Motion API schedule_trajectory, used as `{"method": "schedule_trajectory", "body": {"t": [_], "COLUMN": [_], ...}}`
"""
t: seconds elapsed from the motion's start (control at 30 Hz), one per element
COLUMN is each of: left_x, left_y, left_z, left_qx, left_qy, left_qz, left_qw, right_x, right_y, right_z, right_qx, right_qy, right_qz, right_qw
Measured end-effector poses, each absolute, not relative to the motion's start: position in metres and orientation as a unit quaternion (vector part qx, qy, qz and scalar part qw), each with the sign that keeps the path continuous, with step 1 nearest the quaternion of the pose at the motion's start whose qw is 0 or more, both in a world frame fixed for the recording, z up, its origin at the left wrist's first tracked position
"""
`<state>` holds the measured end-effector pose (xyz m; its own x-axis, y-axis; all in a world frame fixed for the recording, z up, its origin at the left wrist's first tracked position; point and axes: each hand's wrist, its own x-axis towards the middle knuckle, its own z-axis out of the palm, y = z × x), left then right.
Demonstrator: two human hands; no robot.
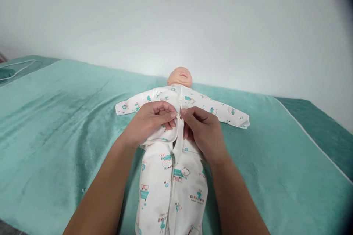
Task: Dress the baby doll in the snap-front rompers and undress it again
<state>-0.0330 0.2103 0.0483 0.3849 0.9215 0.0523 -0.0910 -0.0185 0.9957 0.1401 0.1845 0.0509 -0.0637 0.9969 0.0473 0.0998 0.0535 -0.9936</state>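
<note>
A baby doll lies on its back, dressed in a white printed top with both sleeves spread sideways, and white printed trousers. My left hand pinches the left front edge of the top at the chest. Opposite it, my right hand pinches the other front edge between thumb and forefinger. The fingertips nearly meet at a small pale fastener. Below the hands the front edges are apart. What lies under the curled fingers is hidden.
A light green cloth with some wrinkles lies under the doll. Darker green fabric shows at the right and at the far left, where a pale cord or edging loops. A white wall stands behind.
</note>
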Motion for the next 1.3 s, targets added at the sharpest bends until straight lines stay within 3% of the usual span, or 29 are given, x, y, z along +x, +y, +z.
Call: {"method": "schedule_trajectory", "body": {"t": [0.63,1.0,1.3], "left_x": [-0.0313,-0.0342,-0.0304], "left_y": [0.2081,0.2096,0.2093], "left_z": [0.0517,0.0506,0.0513], "left_qx": [0.583,0.578,0.582], "left_qy": [0.375,0.37,0.383], "left_qz": [0.41,0.417,0.417], "left_qw": [0.592,0.596,0.584], "right_x": [0.135,0.1347,0.1378], "right_y": [0.181,0.1801,0.1812], "right_z": [0.0493,0.0477,0.0479], "right_qx": [-0.523,-0.531,-0.499], "right_qy": [-0.525,-0.579,-0.556], "right_qz": [0.433,0.38,0.446], "right_qw": [0.513,0.488,0.492]}}
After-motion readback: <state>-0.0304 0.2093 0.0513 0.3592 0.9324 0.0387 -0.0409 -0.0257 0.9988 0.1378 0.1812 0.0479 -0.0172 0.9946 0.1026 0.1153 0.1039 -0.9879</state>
